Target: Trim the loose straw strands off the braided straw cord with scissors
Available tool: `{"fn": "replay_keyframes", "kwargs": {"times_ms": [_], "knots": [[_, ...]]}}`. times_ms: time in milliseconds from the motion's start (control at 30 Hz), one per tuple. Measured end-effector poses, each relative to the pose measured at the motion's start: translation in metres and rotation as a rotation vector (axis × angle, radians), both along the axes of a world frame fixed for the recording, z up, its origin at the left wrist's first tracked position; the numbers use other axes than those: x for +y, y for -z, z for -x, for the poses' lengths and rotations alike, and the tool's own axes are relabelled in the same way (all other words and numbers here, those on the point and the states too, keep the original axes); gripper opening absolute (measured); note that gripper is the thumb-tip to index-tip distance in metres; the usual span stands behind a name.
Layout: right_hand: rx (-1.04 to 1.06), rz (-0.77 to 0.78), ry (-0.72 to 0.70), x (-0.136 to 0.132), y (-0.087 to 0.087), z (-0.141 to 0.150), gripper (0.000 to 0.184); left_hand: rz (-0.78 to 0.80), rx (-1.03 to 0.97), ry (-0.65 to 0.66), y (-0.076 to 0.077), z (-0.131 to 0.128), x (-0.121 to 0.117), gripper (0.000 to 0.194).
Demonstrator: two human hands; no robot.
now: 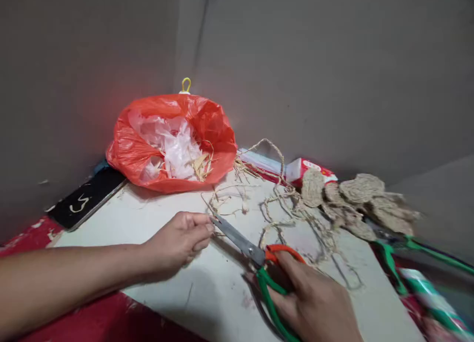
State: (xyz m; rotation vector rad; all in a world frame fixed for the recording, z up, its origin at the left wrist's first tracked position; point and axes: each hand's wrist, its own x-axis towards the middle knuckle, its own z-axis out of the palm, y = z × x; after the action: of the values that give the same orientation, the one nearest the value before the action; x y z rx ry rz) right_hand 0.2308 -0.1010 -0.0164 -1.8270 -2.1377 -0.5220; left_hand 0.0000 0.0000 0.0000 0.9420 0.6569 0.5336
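Holding scissors (255,253) in R hand (314,301), pinching w/ L hand (182,242) at blade tips (219,220) (can't tell on what), nr straw cord (304,214).

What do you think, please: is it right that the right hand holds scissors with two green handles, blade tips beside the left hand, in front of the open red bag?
Not quite: the head view shows one orange handle and one green handle. The right hand does hold the scissors, blade tips beside the left hand, in front of the open red bag.
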Motion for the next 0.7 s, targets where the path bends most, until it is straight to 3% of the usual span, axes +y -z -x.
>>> {"fn": "replay_keyframes", "kwargs": {"times_ms": [367, 700], "knots": [[-0.020, 0.017, -0.032, 0.001, 0.002, -0.015, 0.033, -0.019, 0.041, -0.073, -0.005, 0.001, 0.003, 0.022], [-0.015, -0.026, -0.042, 0.002, 0.000, -0.019, 0.031, 0.075, -0.013, -0.029, -0.008, 0.004, 0.004, 0.015]]}}
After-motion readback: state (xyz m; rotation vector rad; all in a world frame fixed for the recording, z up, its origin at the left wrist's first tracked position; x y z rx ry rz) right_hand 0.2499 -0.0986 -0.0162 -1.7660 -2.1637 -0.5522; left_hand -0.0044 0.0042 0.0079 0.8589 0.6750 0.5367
